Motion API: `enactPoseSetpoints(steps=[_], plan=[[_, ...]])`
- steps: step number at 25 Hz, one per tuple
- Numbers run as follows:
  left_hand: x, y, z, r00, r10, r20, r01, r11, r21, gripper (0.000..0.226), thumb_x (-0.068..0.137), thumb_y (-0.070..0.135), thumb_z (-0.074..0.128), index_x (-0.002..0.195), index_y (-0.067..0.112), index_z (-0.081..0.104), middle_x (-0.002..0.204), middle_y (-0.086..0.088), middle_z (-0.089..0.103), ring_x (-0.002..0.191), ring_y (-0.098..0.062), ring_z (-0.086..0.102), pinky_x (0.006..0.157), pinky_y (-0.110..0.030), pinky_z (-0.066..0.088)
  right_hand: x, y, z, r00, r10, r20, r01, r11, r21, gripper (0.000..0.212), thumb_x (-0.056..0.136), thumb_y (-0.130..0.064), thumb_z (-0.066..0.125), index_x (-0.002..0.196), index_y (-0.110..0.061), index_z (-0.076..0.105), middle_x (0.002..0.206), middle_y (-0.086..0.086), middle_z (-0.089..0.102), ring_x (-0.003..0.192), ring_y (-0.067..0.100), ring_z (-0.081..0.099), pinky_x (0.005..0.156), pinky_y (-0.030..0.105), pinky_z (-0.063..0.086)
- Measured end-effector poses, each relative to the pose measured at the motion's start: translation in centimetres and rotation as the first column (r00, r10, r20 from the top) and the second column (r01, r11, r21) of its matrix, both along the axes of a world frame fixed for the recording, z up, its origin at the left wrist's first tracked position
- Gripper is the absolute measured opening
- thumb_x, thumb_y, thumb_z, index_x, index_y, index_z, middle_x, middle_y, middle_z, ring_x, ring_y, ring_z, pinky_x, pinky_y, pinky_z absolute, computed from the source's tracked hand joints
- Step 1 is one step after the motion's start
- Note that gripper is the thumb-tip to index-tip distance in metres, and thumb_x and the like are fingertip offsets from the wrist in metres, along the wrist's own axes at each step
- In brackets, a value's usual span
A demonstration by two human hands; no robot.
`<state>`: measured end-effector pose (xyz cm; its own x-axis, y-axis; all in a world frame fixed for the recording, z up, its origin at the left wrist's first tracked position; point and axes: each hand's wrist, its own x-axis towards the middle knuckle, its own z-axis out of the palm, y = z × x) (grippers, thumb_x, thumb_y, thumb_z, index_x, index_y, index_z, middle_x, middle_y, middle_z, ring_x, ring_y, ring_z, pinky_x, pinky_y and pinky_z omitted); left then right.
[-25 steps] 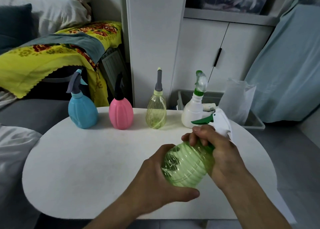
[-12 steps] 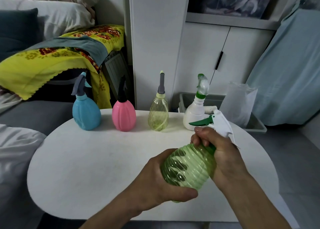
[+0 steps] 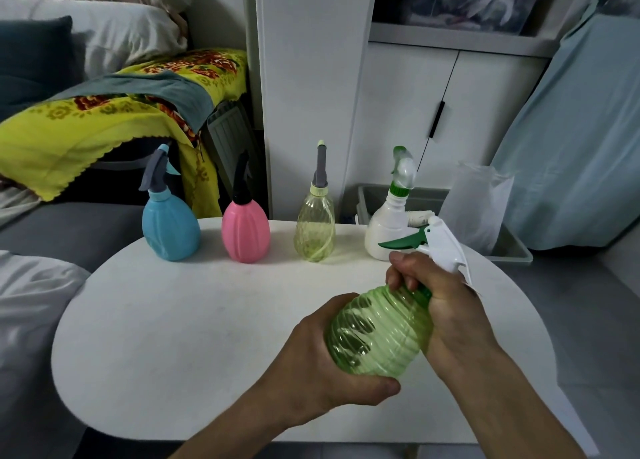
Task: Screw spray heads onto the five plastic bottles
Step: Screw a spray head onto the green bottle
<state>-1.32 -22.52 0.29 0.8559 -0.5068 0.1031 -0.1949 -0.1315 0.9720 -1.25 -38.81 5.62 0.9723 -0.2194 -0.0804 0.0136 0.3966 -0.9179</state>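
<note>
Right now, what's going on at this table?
A person is fitting the last spray head. The left hand grips the green ribbed bottle above the white table; the right hand grips its neck below the white-and-green spray head. Four bottles with heads on stand along the far edge.

bottle neck [image 3: 423,294] hidden under right hand [image 3: 446,306]

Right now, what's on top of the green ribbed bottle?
A white spray head with a green trigger sits on the green ribbed bottle. The right hand covers the collar, so thread seating is hidden.
</note>
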Motion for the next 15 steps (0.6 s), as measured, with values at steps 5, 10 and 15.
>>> enactPoseSetpoints(steps=[5, 10, 15], plan=[[0.6, 0.5, -0.5, 0.989, 0.042, -0.144, -0.054, 0.995, -0.082, 0.075, 0.049, 0.025, 0.098, 0.112, 0.038, 0.059, 0.102, 0.003, 0.073, 0.092, -0.017, 0.072, 0.074, -0.033, 0.061, 0.1, 0.3, -1.0, 1.000, 0.025, -0.004, -0.025, 0.986, -0.165, 0.019, 0.065, -0.030, 0.086, 0.067, -0.020, 0.070, 0.068, 0.002, 0.071, 0.064, 0.014, 0.069, 0.060, 0.028, 0.055], [2.8, 1.6, -0.7, 0.956, -0.001, -0.294, -0.066, 0.973, -0.219, 0.077, 0.055, 0.021, 0.093, 0.119, 0.024, 0.051, 0.107, -0.004, 0.073, 0.098, -0.022, 0.071, 0.082, -0.036, 0.060, -0.1, 1.7, -2.9, 0.971, 0.224, -0.084, -0.239, 0.900, -0.365, 0.070, 0.060, -0.042, 0.088, 0.120, -0.045, 0.052, 0.104, -0.016, 0.073, 0.096, 0.005, 0.071, 0.073, 0.021, 0.057], [2.4, 0.7, -0.8, 0.963, 0.036, -0.266, -0.075, 0.988, -0.135, 0.064, 0.061, 0.042, 0.090, 0.118, 0.044, 0.061, 0.118, 0.013, 0.068, 0.106, -0.007, 0.066, 0.077, -0.024, 0.057, 0.5, -0.6, -2.7, 0.985, 0.055, -0.163, -0.120, 0.897, -0.425, 0.087, 0.042, -0.038, 0.092, 0.118, -0.034, 0.050, 0.108, -0.004, 0.070, 0.092, 0.016, 0.072, 0.071, 0.037, 0.062]])
